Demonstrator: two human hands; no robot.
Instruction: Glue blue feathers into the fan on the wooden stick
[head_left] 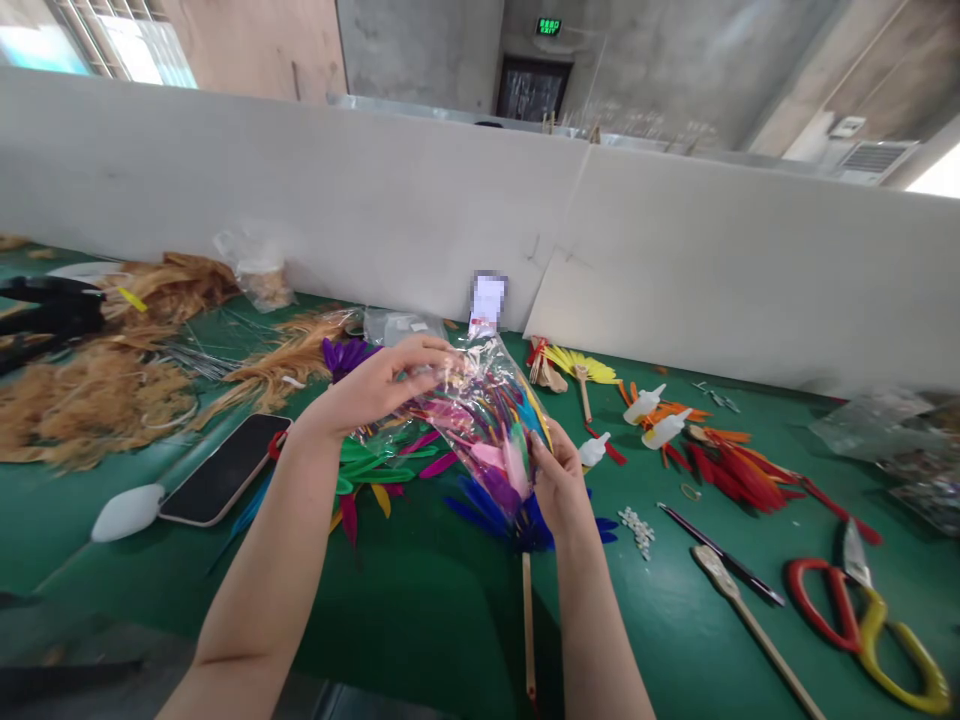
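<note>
A clear plastic bag of colored feathers is held up over the middle of the table. My left hand is at its upper left, fingers curled against the crinkled plastic. On the right side, my right hand pinches the bag between thumb and fingers. Below the bag, a fan of blue feathers on a thin wooden stick lies on the table, partly hidden. Green feathers are spread beneath my left wrist.
At the left lie a phone, a white mouse-like object and brown fibers. To the right are glue bottles, red feathers, a pen, a wooden stick and scissors. A white partition stands behind.
</note>
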